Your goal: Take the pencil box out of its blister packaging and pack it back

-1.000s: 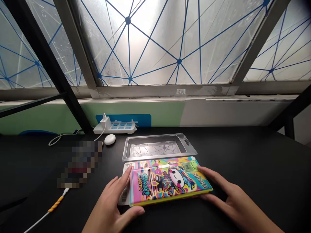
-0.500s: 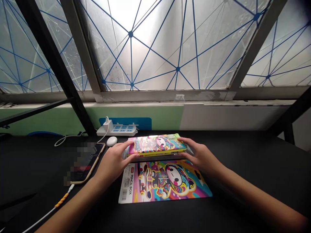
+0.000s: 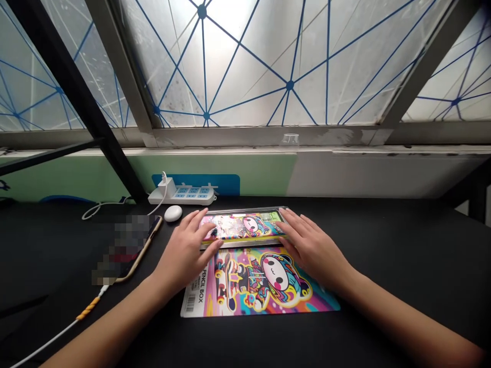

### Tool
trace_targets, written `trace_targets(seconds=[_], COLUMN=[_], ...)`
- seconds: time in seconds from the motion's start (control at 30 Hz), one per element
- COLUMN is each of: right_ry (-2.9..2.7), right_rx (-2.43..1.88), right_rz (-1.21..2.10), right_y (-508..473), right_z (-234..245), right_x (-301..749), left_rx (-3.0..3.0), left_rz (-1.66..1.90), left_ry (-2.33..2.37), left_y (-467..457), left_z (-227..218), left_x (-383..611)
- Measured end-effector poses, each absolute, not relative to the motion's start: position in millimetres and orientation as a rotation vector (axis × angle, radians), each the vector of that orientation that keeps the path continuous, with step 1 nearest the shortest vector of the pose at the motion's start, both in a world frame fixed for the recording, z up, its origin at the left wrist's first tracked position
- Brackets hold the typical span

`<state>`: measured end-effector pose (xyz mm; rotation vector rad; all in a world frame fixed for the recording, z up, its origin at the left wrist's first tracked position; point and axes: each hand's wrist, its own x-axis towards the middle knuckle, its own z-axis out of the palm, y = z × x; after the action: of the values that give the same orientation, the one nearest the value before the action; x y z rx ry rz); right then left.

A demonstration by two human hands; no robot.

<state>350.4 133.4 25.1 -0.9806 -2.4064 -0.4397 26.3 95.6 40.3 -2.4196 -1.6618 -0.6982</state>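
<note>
A black table fills the near scene. On it, close to the person, lies a flat printed card with a cartoon figure. Just beyond its far edge sits the colourful pencil box, lying flat. Both forearms reach forward from the near corners. The left hand rests palm-down on the box's left end, fingers stretched out, thumb along the near edge, not closed round it. The right hand lies flat and unclenched over the right end. Left of them lie a phone, a power strip and a small white case.
</note>
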Motion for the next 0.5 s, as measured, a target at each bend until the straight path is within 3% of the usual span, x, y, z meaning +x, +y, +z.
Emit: trace_targets(seconds=[0.1,0.2,0.37,0.5], right_ry=[-2.409,-2.482,-2.612,-2.631], right_rx=[-0.715,-0.609,-0.843,-1.065], right_rz=[-0.453,-0.213,0.148,0.161], right_y=[113,92,84,92], right_z=[31,31,25,21], right_x=[332,315,309,317], left_rx=[-2.533,-2.598,-2.594,-2.598], left_rz=[-0.656,-0.505,-0.272,-0.144], left_ry=[-1.588,-1.581,-1.557,-1.651], left_y=[102,111,115,113], left_z=[48,45,32,46], left_x=[50,66,59,37])
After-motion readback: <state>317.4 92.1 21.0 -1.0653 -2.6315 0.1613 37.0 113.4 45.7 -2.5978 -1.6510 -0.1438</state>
